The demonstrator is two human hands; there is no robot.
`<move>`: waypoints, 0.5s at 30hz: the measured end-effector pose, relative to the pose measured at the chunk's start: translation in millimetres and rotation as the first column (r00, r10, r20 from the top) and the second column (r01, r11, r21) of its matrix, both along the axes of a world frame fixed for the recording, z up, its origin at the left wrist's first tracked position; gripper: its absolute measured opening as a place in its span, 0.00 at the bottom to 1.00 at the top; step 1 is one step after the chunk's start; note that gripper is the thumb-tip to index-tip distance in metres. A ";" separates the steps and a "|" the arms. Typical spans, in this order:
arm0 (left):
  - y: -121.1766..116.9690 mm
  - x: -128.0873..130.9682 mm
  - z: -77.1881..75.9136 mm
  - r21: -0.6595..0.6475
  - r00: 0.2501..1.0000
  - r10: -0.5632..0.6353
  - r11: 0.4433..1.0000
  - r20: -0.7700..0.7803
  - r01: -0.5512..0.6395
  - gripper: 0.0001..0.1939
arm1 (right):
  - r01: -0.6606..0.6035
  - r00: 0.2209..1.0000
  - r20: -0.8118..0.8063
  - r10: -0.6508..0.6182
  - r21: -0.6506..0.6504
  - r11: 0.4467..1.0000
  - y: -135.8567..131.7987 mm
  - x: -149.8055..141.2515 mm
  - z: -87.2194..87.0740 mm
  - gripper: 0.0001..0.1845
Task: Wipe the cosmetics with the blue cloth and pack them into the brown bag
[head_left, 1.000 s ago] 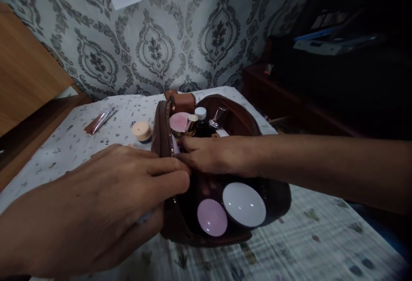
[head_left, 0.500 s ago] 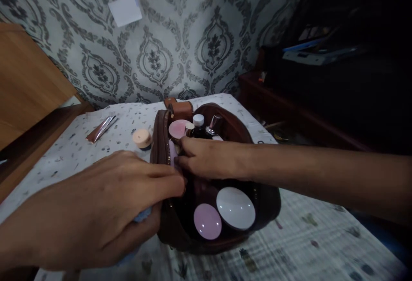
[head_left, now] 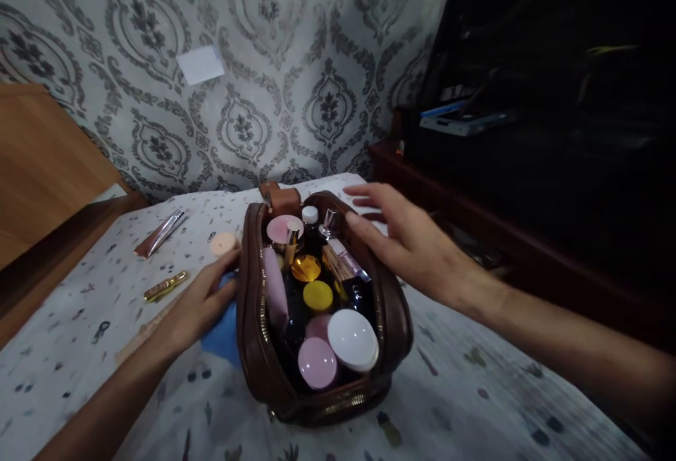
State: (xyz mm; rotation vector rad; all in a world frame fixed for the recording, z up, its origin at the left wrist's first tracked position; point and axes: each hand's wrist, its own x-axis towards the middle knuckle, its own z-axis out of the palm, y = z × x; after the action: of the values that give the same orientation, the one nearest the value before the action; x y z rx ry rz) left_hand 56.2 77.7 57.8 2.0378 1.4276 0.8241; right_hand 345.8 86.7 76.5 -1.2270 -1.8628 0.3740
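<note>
A brown zip bag point(head_left: 248, 334) stands wide open on the printed sheet. Inside it are a white round lid point(head_left: 351, 338), a pink lid point(head_left: 317, 362), a yellow lid point(head_left: 317, 296), an amber round item point(head_left: 306, 268), a pink-topped round item point(head_left: 279, 229), a white-capped bottle point(head_left: 310, 215) and a flat lavender item point(head_left: 275, 288) along the left wall. My left hand point(head_left: 203, 299) is against the bag's left side, fingers extended, holding nothing visible. Over the right rim hovers my right hand point(head_left: 404, 239), empty with fingers spread.
Left of the bag lie a metallic tube point(head_left: 160, 234), a gold tube point(head_left: 166, 286) and a peach-lidded jar point(head_left: 222, 243). A blue item point(head_left: 222, 334) sits under my left hand. Patterned wall covering point(head_left: 243, 130) rises behind; a dark red wooden edge point(head_left: 422, 193) runs along the right.
My right hand has come out of the bag and moved to its right rim. The left hand has drawn back from the zip edge to the outer left side, uncovering the gold tube.
</note>
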 end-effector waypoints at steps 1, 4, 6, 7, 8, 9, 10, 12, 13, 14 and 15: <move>0.5 2.0 -0.7 -0.031 1.000 -0.020 0.999 0.020 0.021 0.24 | -0.033 0.999 -0.041 0.031 -0.038 0.999 0.9 -0.6 -7.3 0.19; 0.3 8.3 2.4 -0.080 0.996 -0.072 0.994 0.056 0.076 0.22 | -0.105 0.990 -0.109 0.094 -0.107 0.989 1.5 -8.6 -17.7 0.21; 1.1 10.9 3.8 -0.086 0.995 -0.084 0.992 0.061 0.089 0.22 | -0.121 0.988 -0.114 0.106 -0.126 0.985 0.7 -13.8 -17.1 0.22; 1.9 11.3 3.3 -0.084 0.995 -0.081 0.993 0.061 0.086 0.22 | -0.123 0.988 -0.112 0.108 -0.135 0.983 0.4 -15.2 -16.0 0.22; 2.7 11.1 2.1 -0.077 0.995 -0.073 0.994 0.062 0.078 0.23 | -0.120 0.988 -0.110 0.105 -0.139 0.983 0.3 -15.8 -15.0 0.22; 3.4 10.4 0.2 -0.070 0.996 -0.064 0.995 0.066 0.068 0.23 | -0.113 0.989 -0.110 0.098 -0.138 0.984 0.5 -15.8 -14.3 0.22; 3.7 9.2 -2.1 -0.066 0.996 -0.057 0.996 0.073 0.062 0.24 | -0.109 0.989 -0.112 0.094 -0.135 0.985 1.0 -15.2 -14.1 0.23; 2.5 5.9 -7.3 -0.062 0.995 -0.055 0.996 0.087 0.061 0.25 | -0.109 0.988 -0.126 0.092 -0.136 0.985 2.5 -13.3 -14.6 0.23; 0.9 3.7 -10.1 -0.065 0.994 -0.055 0.996 0.092 0.061 0.25 | -0.111 0.986 -0.139 0.091 -0.140 0.984 3.1 -12.1 -15.1 0.22; -1.4 1.1 -13.2 -0.071 0.994 -0.053 0.996 0.091 0.059 0.25 | -0.114 0.984 -0.154 0.091 -0.149 0.982 3.2 -10.8 -15.4 0.22; -4.2 -2.2 -16.5 -0.076 0.995 -0.047 0.996 0.083 0.054 0.24 | -0.113 0.982 -0.167 0.086 -0.161 0.980 2.5 -9.5 -15.3 0.22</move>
State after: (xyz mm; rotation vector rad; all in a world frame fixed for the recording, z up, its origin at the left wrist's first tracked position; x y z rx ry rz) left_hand 54.1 73.5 41.3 1.9515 1.3380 0.8076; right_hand 336.3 89.2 61.2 -1.1810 -1.7871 0.6787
